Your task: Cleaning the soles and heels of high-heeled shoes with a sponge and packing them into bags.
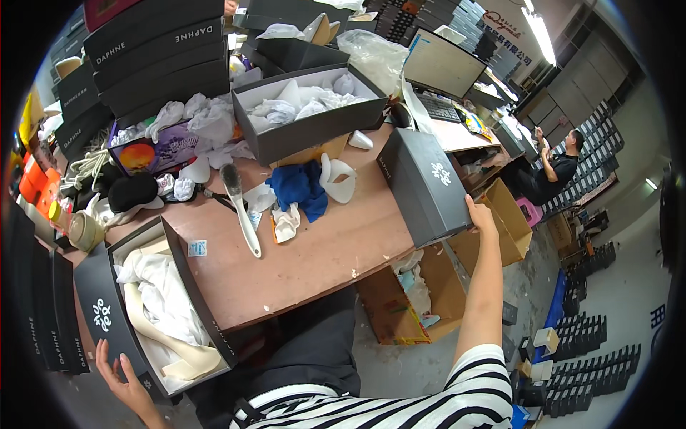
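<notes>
At the table's left front edge lies an open dark shoe box (207, 323). In it are a cream shoe or boot (153, 325), only partly visible, and crumpled white tissue paper (168, 286). The box's black lid (89, 282) with a white logo shows along its left side. My left hand (123, 382) is beside that lid with its fingers spread, holding nothing. Across the table, a closed dark shoe box (421, 186) sits tilted at the right edge. My right hand (481, 216) grips its near right corner; the fingertips are partly hidden.
A brush (241, 211), a blue cloth (299, 189) and white shoe inserts (338, 179) lie mid-table. Behind them stands a box of tissue paper (314, 129). Cardboard cartons (446, 300) are on the floor at right. A person (561, 168) sits beyond the monitor (443, 64).
</notes>
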Demonstrator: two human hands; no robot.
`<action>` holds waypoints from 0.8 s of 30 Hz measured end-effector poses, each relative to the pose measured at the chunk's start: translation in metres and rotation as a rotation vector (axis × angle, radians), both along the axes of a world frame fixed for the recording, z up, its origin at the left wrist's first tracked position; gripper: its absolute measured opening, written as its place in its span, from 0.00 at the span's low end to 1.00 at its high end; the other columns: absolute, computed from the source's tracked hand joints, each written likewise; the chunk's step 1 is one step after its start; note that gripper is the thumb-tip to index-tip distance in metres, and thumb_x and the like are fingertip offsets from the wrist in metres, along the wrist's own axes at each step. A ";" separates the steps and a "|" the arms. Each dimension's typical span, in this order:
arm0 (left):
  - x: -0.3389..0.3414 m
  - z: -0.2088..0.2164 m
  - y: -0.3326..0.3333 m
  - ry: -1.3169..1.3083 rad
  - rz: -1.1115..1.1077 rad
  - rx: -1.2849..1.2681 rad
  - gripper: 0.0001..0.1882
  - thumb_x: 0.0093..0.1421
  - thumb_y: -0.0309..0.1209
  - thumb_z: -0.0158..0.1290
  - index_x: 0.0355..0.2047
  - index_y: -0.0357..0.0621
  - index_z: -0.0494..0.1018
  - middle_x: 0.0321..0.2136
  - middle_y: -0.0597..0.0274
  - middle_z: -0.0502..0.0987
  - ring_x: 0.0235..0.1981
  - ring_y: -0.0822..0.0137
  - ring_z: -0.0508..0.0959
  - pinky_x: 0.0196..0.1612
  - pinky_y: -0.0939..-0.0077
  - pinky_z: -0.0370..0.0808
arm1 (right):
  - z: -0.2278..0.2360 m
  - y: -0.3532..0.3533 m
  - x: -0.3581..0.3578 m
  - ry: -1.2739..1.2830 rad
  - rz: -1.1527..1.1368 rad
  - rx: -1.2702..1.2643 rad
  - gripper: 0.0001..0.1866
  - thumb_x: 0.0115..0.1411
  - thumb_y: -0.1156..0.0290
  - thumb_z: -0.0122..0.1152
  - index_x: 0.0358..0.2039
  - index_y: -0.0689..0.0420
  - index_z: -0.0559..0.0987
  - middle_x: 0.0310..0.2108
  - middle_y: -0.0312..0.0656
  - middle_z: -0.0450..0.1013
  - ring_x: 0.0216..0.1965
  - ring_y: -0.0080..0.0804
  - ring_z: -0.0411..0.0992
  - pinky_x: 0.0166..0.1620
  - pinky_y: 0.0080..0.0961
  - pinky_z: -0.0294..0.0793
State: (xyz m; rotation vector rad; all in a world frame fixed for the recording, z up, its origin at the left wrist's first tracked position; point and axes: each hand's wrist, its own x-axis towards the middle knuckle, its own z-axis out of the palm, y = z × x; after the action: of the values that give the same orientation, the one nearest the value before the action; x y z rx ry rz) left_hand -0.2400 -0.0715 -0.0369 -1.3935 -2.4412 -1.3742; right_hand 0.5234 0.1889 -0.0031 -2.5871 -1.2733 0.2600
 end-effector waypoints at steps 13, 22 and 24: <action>-0.003 -0.001 0.027 -0.345 -0.033 0.047 0.16 0.54 0.24 0.51 0.44 0.37 0.71 0.40 0.57 0.74 0.42 0.67 0.73 0.44 0.76 0.69 | -0.079 0.097 0.010 -0.665 0.675 0.182 0.27 0.62 0.51 0.42 0.54 0.55 0.68 0.59 0.44 0.58 0.62 0.40 0.50 0.63 0.38 0.45; 0.011 -0.002 0.012 -0.551 -0.337 -0.116 0.28 0.50 0.20 0.48 0.55 0.36 0.63 0.49 0.50 0.70 0.48 0.63 0.71 0.47 0.75 0.70 | 0.009 -0.002 -0.340 -0.238 0.866 0.840 0.12 0.52 0.71 0.57 0.37 0.61 0.77 0.40 0.49 0.72 0.47 0.47 0.66 0.54 0.39 0.62; 0.013 -0.016 0.018 -0.503 -0.402 -0.100 0.29 0.49 0.19 0.45 0.55 0.33 0.62 0.50 0.48 0.69 0.51 0.62 0.69 0.51 0.74 0.66 | 0.030 -0.048 -0.400 -0.404 0.981 0.727 0.15 0.49 0.66 0.59 0.37 0.58 0.77 0.42 0.47 0.71 0.50 0.47 0.64 0.53 0.40 0.62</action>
State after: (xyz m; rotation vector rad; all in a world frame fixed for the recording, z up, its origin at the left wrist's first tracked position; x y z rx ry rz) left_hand -0.2274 -0.0530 -0.0529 -1.8324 -2.6411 -1.9145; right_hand 0.1238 0.1404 0.0268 -1.3035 -2.1713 -0.5042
